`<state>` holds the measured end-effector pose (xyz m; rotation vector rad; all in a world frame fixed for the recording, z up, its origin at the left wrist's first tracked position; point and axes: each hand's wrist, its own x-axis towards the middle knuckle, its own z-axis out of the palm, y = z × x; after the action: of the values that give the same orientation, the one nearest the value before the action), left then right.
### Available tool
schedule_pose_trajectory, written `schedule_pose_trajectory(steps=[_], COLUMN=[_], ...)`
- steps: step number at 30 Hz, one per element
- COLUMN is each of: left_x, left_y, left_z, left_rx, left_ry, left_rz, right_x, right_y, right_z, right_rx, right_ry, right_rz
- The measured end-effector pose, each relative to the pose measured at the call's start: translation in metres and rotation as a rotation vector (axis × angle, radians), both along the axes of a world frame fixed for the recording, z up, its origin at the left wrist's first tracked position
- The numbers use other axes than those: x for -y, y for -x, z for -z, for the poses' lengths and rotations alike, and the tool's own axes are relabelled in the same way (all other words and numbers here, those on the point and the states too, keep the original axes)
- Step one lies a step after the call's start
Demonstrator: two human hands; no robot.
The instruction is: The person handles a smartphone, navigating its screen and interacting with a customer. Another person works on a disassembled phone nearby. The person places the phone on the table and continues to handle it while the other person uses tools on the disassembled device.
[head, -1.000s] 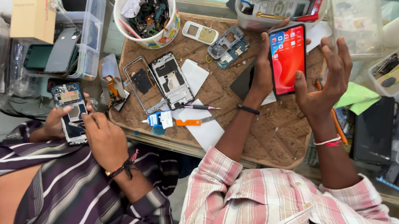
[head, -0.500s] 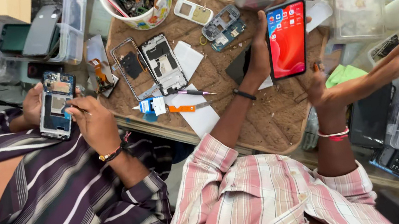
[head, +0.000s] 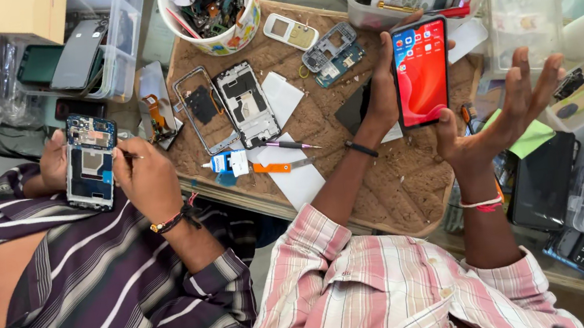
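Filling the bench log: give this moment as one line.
left hand: holds lit phone upright | right hand: open, empty, beside phone | co-worker: opened phone

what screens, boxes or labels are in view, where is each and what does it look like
Lit phone: upright in the left hand, red screen with rows of icons.
Right hand: open beside it, holding nothing.
Small old handset: on the board's top edge, cream, pale screen.
Cardboard box: top left, plain brown.
Paper tub: top centre, white, colourful print, full of parts.

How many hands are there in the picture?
4. The person's left hand holds the red-screened phone; their right hand is open beside it. A co-worker's two hands hold an opened phone at left.
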<state>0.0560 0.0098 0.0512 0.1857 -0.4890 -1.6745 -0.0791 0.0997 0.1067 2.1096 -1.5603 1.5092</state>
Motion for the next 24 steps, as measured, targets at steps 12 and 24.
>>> schedule_pose_trajectory(steps=[12, 24], left_x=[-0.005, -0.005], left_y=[-0.005, -0.006], left_z=[-0.014, -0.023], left_rx=[0.086, 0.138], left_ry=[0.028, 0.002], left_rz=[-0.003, 0.01], right_x=[0.005, 0.033], right_y=[-0.006, 0.007], right_z=[-0.011, 0.001], right_rx=[-0.018, 0.663], right_ry=[-0.012, -0.51], right_rz=[-0.001, -0.255])
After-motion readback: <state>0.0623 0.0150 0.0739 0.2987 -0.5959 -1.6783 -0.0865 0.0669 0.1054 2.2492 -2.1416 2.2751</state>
